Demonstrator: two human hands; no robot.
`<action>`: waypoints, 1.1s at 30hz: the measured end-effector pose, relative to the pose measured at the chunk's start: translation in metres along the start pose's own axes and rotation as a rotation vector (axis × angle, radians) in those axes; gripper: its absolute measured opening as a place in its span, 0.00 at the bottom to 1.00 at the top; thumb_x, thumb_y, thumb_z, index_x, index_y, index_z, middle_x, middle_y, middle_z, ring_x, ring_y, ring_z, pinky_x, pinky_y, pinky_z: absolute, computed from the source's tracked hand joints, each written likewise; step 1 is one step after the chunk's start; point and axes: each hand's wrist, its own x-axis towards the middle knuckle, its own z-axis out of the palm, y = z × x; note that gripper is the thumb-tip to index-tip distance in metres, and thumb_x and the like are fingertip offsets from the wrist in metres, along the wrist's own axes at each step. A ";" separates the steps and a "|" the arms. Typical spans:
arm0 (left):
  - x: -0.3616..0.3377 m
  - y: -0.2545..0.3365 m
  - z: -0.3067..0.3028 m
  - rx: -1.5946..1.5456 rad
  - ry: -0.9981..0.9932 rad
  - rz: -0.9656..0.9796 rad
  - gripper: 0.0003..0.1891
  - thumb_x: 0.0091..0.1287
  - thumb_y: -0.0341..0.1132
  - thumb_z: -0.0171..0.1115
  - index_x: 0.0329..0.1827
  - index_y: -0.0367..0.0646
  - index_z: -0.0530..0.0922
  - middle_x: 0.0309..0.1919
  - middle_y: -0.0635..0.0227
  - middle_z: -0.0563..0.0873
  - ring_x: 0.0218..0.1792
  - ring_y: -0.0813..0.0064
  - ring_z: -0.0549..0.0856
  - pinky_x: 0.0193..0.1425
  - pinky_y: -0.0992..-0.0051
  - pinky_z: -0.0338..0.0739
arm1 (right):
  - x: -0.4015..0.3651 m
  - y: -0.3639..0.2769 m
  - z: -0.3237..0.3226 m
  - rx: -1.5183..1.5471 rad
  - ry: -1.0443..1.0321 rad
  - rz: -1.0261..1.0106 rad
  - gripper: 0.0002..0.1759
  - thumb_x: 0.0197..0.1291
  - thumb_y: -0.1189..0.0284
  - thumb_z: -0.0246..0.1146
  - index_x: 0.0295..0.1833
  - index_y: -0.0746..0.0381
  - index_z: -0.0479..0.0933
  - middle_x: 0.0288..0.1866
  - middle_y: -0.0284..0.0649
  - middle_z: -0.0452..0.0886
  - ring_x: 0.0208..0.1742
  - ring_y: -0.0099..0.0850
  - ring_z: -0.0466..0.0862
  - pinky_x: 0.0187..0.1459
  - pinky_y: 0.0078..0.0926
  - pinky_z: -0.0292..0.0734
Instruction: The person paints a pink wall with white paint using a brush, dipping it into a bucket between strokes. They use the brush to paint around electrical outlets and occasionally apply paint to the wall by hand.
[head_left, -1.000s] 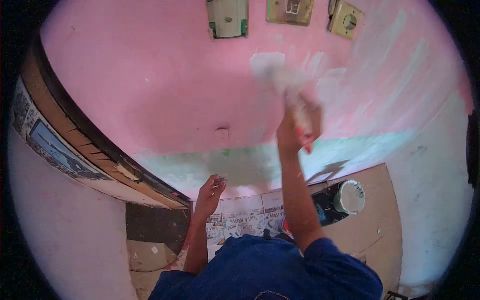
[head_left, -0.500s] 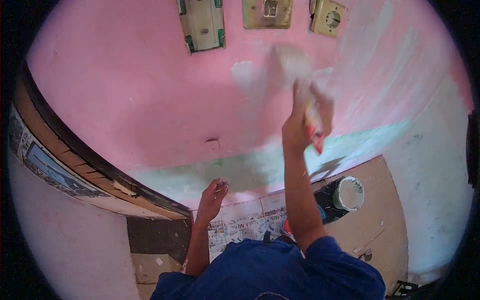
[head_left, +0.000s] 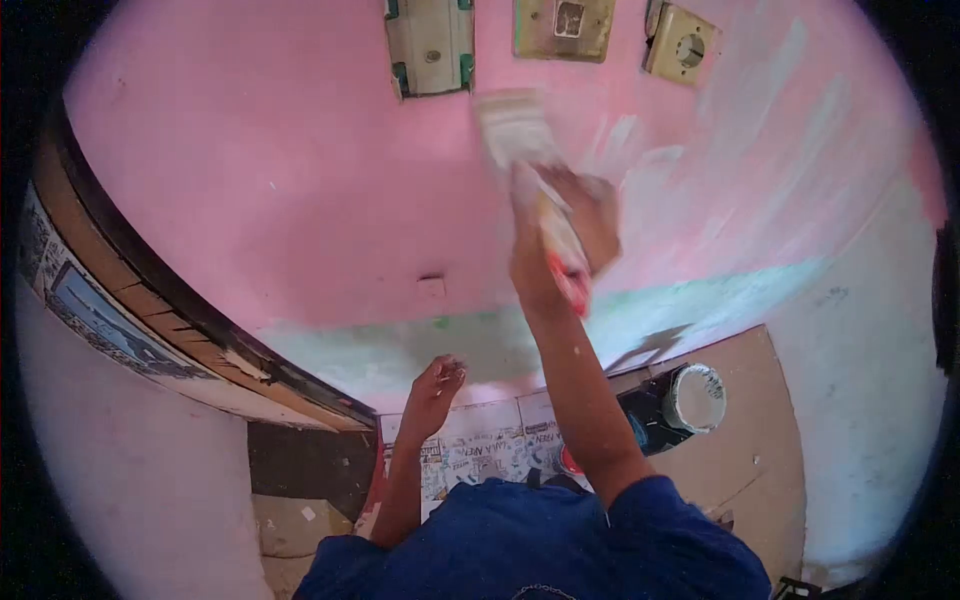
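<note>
My right hand [head_left: 570,215] is closed around the handle of a wide paintbrush [head_left: 520,130], with the handle's red end [head_left: 570,285] sticking out below the fist. The pale, paint-covered bristles are against the pink wall [head_left: 330,170], or very close to it, just under a long mounting bracket [head_left: 432,50]. Lower down, my left hand [head_left: 438,392] hangs in front of the pale green lower strip of wall [head_left: 400,345]. Its fingers are curled and look smeared with paint; whether anything small is in them, I cannot make out.
A switch plate [head_left: 563,28] and a socket [head_left: 683,45] sit high on the wall. Whitish streaks [head_left: 640,150] mark the right side. On the cardboard-covered floor [head_left: 750,480] stands a paint bucket [head_left: 697,398]. A dark-edged wooden frame [head_left: 190,330] runs along the left.
My right hand has swept the paintbrush left across the wall, towards the underside of the bracket. My left hand has barely moved. The view has shifted slightly.
</note>
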 end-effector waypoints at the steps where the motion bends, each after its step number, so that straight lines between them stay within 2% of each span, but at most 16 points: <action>1: -0.003 0.003 0.001 -0.027 0.011 -0.017 0.14 0.65 0.34 0.54 0.50 0.36 0.70 0.43 0.61 0.80 0.45 0.75 0.78 0.50 0.76 0.71 | -0.023 0.007 0.017 -0.029 -0.014 0.025 0.12 0.59 0.74 0.55 0.47 0.66 0.74 0.41 0.43 0.78 0.40 0.35 0.78 0.42 0.26 0.74; 5: -0.009 -0.020 -0.008 0.008 0.033 -0.001 0.13 0.66 0.33 0.54 0.50 0.36 0.70 0.43 0.62 0.80 0.45 0.75 0.78 0.49 0.76 0.71 | -0.182 -0.009 0.013 0.365 -0.147 0.443 0.15 0.56 0.74 0.59 0.49 0.67 0.73 0.45 0.42 0.78 0.42 0.35 0.79 0.46 0.32 0.73; 7: -0.011 -0.021 -0.013 -0.029 0.041 -0.022 0.13 0.66 0.33 0.54 0.49 0.36 0.70 0.43 0.63 0.80 0.44 0.76 0.78 0.49 0.77 0.71 | -0.182 0.019 -0.007 0.507 -0.263 0.549 0.17 0.54 0.73 0.61 0.49 0.67 0.72 0.47 0.41 0.77 0.43 0.35 0.79 0.48 0.35 0.73; 9: -0.009 -0.019 -0.008 -0.077 0.047 -0.023 0.13 0.66 0.34 0.54 0.49 0.36 0.70 0.42 0.63 0.80 0.44 0.76 0.78 0.49 0.77 0.71 | -0.096 0.017 -0.028 -0.155 0.151 0.428 0.12 0.53 0.76 0.62 0.44 0.67 0.75 0.35 0.40 0.79 0.31 0.35 0.80 0.38 0.35 0.75; 13: 0.007 0.019 -0.003 0.072 -0.006 -0.013 0.13 0.65 0.33 0.54 0.49 0.35 0.70 0.43 0.62 0.80 0.44 0.76 0.78 0.50 0.76 0.71 | -0.033 0.047 -0.025 -0.684 -0.055 0.222 0.13 0.59 0.73 0.52 0.49 0.65 0.71 0.38 0.42 0.77 0.33 0.35 0.78 0.36 0.33 0.72; 16: 0.016 0.024 0.007 0.097 -0.030 0.044 0.13 0.65 0.32 0.54 0.50 0.34 0.70 0.43 0.62 0.80 0.45 0.75 0.79 0.50 0.75 0.72 | -0.101 0.033 -0.003 -0.028 0.150 0.547 0.11 0.54 0.70 0.61 0.39 0.66 0.76 0.32 0.45 0.77 0.28 0.36 0.77 0.30 0.35 0.71; 17: 0.021 0.024 0.009 0.081 -0.030 0.050 0.14 0.65 0.32 0.54 0.50 0.34 0.70 0.43 0.62 0.80 0.45 0.75 0.79 0.50 0.75 0.72 | -0.131 0.010 -0.009 -0.121 0.076 0.620 0.12 0.55 0.67 0.62 0.32 0.67 0.76 0.23 0.42 0.76 0.27 0.33 0.76 0.29 0.32 0.70; 18: 0.026 0.027 0.012 0.079 -0.028 0.053 0.14 0.65 0.32 0.54 0.50 0.34 0.70 0.43 0.62 0.80 0.45 0.75 0.79 0.50 0.75 0.72 | -0.173 0.011 -0.005 0.087 0.133 0.650 0.05 0.53 0.76 0.60 0.30 0.67 0.77 0.26 0.45 0.80 0.28 0.37 0.78 0.31 0.34 0.72; 20: 0.028 0.033 0.014 0.093 -0.100 0.064 0.15 0.65 0.35 0.53 0.50 0.36 0.70 0.46 0.61 0.80 0.49 0.71 0.77 0.56 0.73 0.68 | -0.258 0.038 0.009 0.410 0.225 0.995 0.09 0.56 0.79 0.58 0.23 0.67 0.72 0.23 0.35 0.75 0.25 0.26 0.73 0.27 0.25 0.70; 22: 0.034 0.044 0.014 0.111 -0.121 0.072 0.15 0.65 0.36 0.53 0.50 0.36 0.71 0.46 0.61 0.80 0.49 0.71 0.77 0.56 0.73 0.68 | -0.196 0.049 0.001 0.162 0.297 1.017 0.10 0.56 0.79 0.58 0.23 0.66 0.71 0.22 0.31 0.69 0.27 0.20 0.71 0.26 0.21 0.67; 24: 0.024 0.047 0.017 0.111 -0.147 0.034 0.15 0.65 0.36 0.53 0.50 0.36 0.71 0.46 0.61 0.80 0.49 0.71 0.77 0.56 0.72 0.68 | -0.109 0.065 -0.016 0.585 0.697 1.100 0.03 0.58 0.78 0.58 0.33 0.68 0.73 0.25 0.34 0.72 0.29 0.21 0.73 0.34 0.21 0.74; 28: 0.018 0.039 0.018 0.105 -0.105 0.026 0.15 0.65 0.35 0.53 0.51 0.36 0.70 0.46 0.60 0.79 0.50 0.71 0.77 0.57 0.71 0.67 | 0.026 0.026 -0.086 0.874 0.876 0.767 0.17 0.60 0.74 0.57 0.52 0.71 0.67 0.32 0.41 0.77 0.36 0.27 0.76 0.57 0.28 0.72; 29: 0.015 0.033 0.019 0.040 -0.085 0.027 0.15 0.65 0.35 0.53 0.51 0.36 0.70 0.46 0.60 0.79 0.50 0.71 0.77 0.57 0.72 0.67 | 0.030 0.021 -0.097 0.873 0.802 0.701 0.09 0.61 0.78 0.54 0.45 0.71 0.74 0.45 0.43 0.77 0.45 0.28 0.77 0.55 0.33 0.73; 30: 0.015 0.029 0.020 0.035 -0.085 0.031 0.15 0.65 0.35 0.53 0.51 0.36 0.70 0.46 0.60 0.79 0.50 0.71 0.77 0.57 0.72 0.67 | 0.012 0.029 -0.095 0.873 0.800 0.695 0.09 0.61 0.78 0.54 0.45 0.71 0.74 0.45 0.43 0.77 0.45 0.28 0.77 0.55 0.33 0.73; 31: 0.013 0.026 0.021 0.039 -0.096 0.003 0.15 0.65 0.35 0.53 0.51 0.36 0.70 0.46 0.60 0.79 0.50 0.71 0.77 0.57 0.72 0.67 | -0.022 0.044 -0.084 0.436 0.378 0.744 0.10 0.61 0.75 0.54 0.44 0.71 0.74 0.45 0.44 0.77 0.44 0.29 0.77 0.54 0.32 0.72; 33: 0.012 0.020 0.025 0.043 -0.108 -0.027 0.15 0.65 0.34 0.53 0.51 0.35 0.70 0.46 0.60 0.79 0.50 0.72 0.77 0.57 0.73 0.67 | -0.070 0.046 -0.059 0.048 0.042 0.926 0.13 0.61 0.70 0.55 0.41 0.71 0.75 0.41 0.44 0.78 0.39 0.30 0.78 0.50 0.30 0.74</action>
